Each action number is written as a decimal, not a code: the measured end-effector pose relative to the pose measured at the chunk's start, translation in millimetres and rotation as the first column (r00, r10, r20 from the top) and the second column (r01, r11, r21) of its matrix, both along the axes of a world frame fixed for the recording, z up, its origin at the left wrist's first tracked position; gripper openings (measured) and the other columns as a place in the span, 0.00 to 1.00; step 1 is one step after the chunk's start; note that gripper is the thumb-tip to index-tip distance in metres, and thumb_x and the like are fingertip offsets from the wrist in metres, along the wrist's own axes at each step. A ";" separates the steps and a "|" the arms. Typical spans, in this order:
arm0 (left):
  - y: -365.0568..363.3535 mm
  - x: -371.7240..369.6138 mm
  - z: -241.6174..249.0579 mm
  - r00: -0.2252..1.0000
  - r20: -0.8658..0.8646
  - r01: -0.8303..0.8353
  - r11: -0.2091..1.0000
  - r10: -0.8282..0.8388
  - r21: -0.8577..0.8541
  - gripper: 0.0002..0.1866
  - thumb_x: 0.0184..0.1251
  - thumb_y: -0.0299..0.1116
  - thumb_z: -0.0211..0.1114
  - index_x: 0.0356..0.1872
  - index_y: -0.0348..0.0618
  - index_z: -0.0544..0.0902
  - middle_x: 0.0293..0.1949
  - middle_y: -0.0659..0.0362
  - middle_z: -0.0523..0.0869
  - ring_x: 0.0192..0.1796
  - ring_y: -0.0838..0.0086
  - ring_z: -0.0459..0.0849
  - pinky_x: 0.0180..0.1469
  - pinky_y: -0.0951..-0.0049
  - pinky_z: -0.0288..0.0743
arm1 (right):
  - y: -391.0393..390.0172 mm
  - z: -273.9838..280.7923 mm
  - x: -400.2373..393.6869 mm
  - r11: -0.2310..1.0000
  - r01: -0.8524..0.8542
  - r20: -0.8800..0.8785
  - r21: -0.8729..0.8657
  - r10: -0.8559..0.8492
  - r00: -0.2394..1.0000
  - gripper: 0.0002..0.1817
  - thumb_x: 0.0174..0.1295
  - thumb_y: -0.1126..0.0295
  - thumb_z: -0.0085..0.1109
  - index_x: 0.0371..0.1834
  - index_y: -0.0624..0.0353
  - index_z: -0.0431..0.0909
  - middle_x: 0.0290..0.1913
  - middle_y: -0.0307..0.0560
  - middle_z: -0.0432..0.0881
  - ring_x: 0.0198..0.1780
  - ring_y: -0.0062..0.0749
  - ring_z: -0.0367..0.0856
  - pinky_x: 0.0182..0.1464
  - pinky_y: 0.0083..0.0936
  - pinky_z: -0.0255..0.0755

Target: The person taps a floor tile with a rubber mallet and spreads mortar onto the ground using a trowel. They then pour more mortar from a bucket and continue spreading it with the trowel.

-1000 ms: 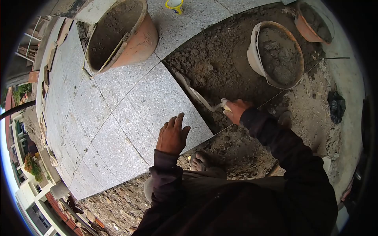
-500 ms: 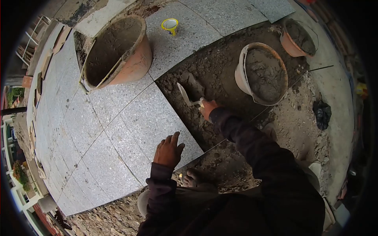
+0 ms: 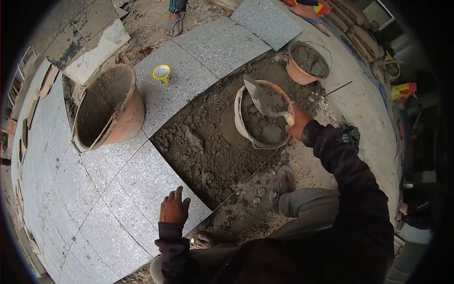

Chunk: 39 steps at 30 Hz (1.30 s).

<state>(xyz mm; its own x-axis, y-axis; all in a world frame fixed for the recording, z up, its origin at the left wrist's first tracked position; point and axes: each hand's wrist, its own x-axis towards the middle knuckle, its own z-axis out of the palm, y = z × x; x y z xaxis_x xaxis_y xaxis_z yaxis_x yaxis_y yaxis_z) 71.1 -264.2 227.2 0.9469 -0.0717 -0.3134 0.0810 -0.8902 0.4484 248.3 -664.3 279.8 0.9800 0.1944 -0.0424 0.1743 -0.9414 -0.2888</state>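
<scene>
My right hand [image 3: 299, 121] is wrapped round the handle of a trowel [image 3: 257, 97]. The trowel's pointed metal blade is over an orange bucket [image 3: 239, 120] of wet grey mortar [image 3: 268, 128], overlapping its upper rim in this view. My left hand [image 3: 174, 208] rests with fingers stretched out on a speckled grey tile [image 3: 142, 177], holding nothing. Between the tile edge and the bucket lies a bed of dark, rough mortar and soil [image 3: 189, 161].
A large mortar-smeared bucket [image 3: 128, 124] stands on the tiles at left, near a small yellow-rimmed cup [image 3: 161, 72]. Another mortar bucket [image 3: 300, 74] is farther back. A taut string [image 3: 246, 181] crosses low. Other people's feet [image 3: 175, 23] show behind; sacks [image 3: 363, 45] are stacked at right.
My right hand has carried the trowel from the bed beside the tile to above the mortar bucket. The view has swung right; my left hand remains on the tile.
</scene>
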 end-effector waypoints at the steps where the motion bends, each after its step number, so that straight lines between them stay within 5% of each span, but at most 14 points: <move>1: -7.9 1.3 1.4 1.000 0.009 0.014 1.000 -0.014 0.011 0.24 0.58 0.36 0.60 0.55 0.41 0.69 0.44 0.46 0.78 0.45 0.50 0.76 0.47 0.57 0.71 | -10.5 3.3 3.3 0.999 0.041 0.079 -0.013 -0.040 0.996 0.28 0.53 0.68 0.59 0.54 0.67 0.61 0.41 0.62 0.75 0.34 0.49 0.79 0.35 0.42 0.70; 4: -38.2 10.3 11.1 0.996 0.006 0.084 0.996 -0.084 0.032 0.23 0.58 0.38 0.59 0.54 0.41 0.69 0.42 0.47 0.78 0.45 0.53 0.77 0.47 0.57 0.70 | -43.5 20.3 30.6 0.921 0.382 -0.428 -0.078 -0.377 0.821 0.36 0.52 0.72 0.60 0.65 0.62 0.55 0.49 0.60 0.75 0.41 0.47 0.78 0.40 0.42 0.72; 11: -125.6 44.3 21.7 0.984 0.084 0.163 0.979 -0.154 -0.124 0.25 0.60 0.41 0.58 0.56 0.40 0.69 0.43 0.48 0.79 0.46 0.56 0.78 0.49 0.62 0.71 | -119.0 -33.7 90.5 0.662 0.683 -0.636 0.308 -0.391 0.666 0.41 0.57 0.70 0.59 0.70 0.57 0.43 0.52 0.56 0.72 0.36 0.36 0.79 0.30 0.31 0.75; 12: -142.8 50.4 15.8 0.999 -0.009 0.033 0.942 -0.038 -0.335 0.25 0.61 0.43 0.58 0.56 0.39 0.68 0.44 0.49 0.79 0.46 0.58 0.78 0.49 0.64 0.71 | -125.6 -46.6 101.2 0.629 0.679 -0.665 0.380 -0.325 0.673 0.43 0.57 0.68 0.59 0.70 0.58 0.41 0.55 0.57 0.70 0.43 0.40 0.78 0.37 0.34 0.77; 14: -179.5 65.3 -0.4 0.966 -0.230 -0.246 0.703 0.120 -0.667 0.27 0.63 0.45 0.57 0.57 0.39 0.67 0.45 0.51 0.79 0.46 0.62 0.79 0.49 0.68 0.72 | -125.8 -61.9 120.0 0.613 0.648 -0.680 0.452 -0.233 0.695 0.44 0.56 0.68 0.60 0.70 0.58 0.41 0.60 0.58 0.65 0.50 0.44 0.75 0.43 0.37 0.76; 16: -211.4 81.8 -35.4 0.787 -0.519 -0.617 0.408 0.333 -0.673 0.27 0.62 0.46 0.58 0.56 0.38 0.68 0.45 0.53 0.78 0.45 0.67 0.78 0.47 0.71 0.73 | -132.2 -88.9 148.8 0.547 0.629 -0.741 0.553 -0.021 0.671 0.48 0.52 0.63 0.65 0.70 0.60 0.41 0.66 0.59 0.55 0.62 0.49 0.64 0.57 0.44 0.68; 17: -229.1 91.1 -43.0 0.653 -0.652 -0.750 0.208 0.386 -0.627 0.27 0.62 0.46 0.58 0.55 0.37 0.68 0.45 0.54 0.77 0.45 0.70 0.77 0.46 0.72 0.73 | -131.9 -108.7 162.1 0.697 0.502 -0.616 0.512 -0.110 0.780 0.51 0.49 0.58 0.68 0.69 0.61 0.43 0.68 0.58 0.51 0.67 0.49 0.56 0.62 0.43 0.62; 20: -281.9 113.8 -30.1 0.502 -0.715 -0.784 -0.092 0.487 -0.614 0.26 0.62 0.42 0.60 0.56 0.37 0.67 0.43 0.56 0.78 0.50 0.69 0.76 0.49 0.69 0.72 | -123.4 -122.7 181.9 0.730 0.474 -0.639 0.492 -0.067 0.766 0.51 0.47 0.54 0.68 0.68 0.66 0.46 0.67 0.58 0.54 0.67 0.46 0.55 0.63 0.36 0.59; 24: -288.7 116.6 -76.8 0.584 -0.501 -0.765 0.227 0.639 -0.603 0.16 0.64 0.39 0.59 0.44 0.39 0.69 0.32 0.59 0.78 0.33 0.70 0.78 0.38 0.72 0.75 | -111.7 -135.0 184.6 0.511 0.612 -0.641 0.603 -0.146 0.753 0.47 0.46 0.62 0.69 0.66 0.69 0.51 0.62 0.56 0.63 0.62 0.42 0.64 0.58 0.35 0.62; 26: -289.2 132.5 -41.4 0.523 -0.545 -0.797 0.150 0.655 -0.585 0.11 0.64 0.37 0.57 0.36 0.41 0.68 0.26 0.60 0.76 0.24 0.72 0.76 0.32 0.73 0.74 | -106.7 -151.0 182.2 0.500 0.642 -0.639 0.581 -0.209 0.740 0.46 0.47 0.61 0.69 0.65 0.69 0.52 0.62 0.57 0.63 0.61 0.43 0.64 0.58 0.35 0.62; 29: -329.0 166.2 54.0 0.428 -0.699 -0.688 -0.295 0.573 -0.663 0.10 0.65 0.35 0.56 0.31 0.43 0.66 0.22 0.61 0.74 0.18 0.75 0.71 0.26 0.75 0.71 | -98.3 -140.0 182.5 0.522 0.635 -0.637 0.570 -0.208 0.742 0.45 0.48 0.58 0.67 0.64 0.71 0.54 0.62 0.58 0.63 0.62 0.44 0.64 0.59 0.33 0.62; 33: -362.2 211.6 61.2 0.656 -0.512 -0.522 -0.156 0.555 -0.839 0.12 0.63 0.34 0.59 0.36 0.38 0.66 0.23 0.60 0.74 0.21 0.76 0.73 0.25 0.73 0.68 | -88.9 -132.1 186.5 0.499 0.638 -0.638 0.587 -0.202 0.744 0.45 0.47 0.58 0.67 0.64 0.72 0.54 0.61 0.60 0.64 0.62 0.45 0.65 0.59 0.32 0.61; 35: -374.9 244.9 55.0 0.745 -0.329 -0.577 0.313 0.580 -0.754 0.18 0.60 0.36 0.63 0.39 0.33 0.67 0.23 0.59 0.74 0.21 0.76 0.73 0.25 0.75 0.68 | -87.7 -124.9 181.6 0.490 0.642 -0.644 0.590 -0.194 0.740 0.45 0.47 0.60 0.67 0.63 0.72 0.54 0.61 0.61 0.64 0.61 0.46 0.65 0.59 0.31 0.61; 39: -379.1 263.1 95.7 0.720 -0.353 -0.640 0.377 0.597 -0.669 0.20 0.56 0.37 0.66 0.38 0.31 0.70 0.21 0.60 0.74 0.20 0.77 0.72 0.24 0.76 0.67 | -95.7 -97.5 189.4 0.418 0.626 -0.599 0.658 -0.214 0.772 0.45 0.47 0.61 0.67 0.64 0.72 0.53 0.62 0.62 0.63 0.62 0.46 0.64 0.59 0.32 0.62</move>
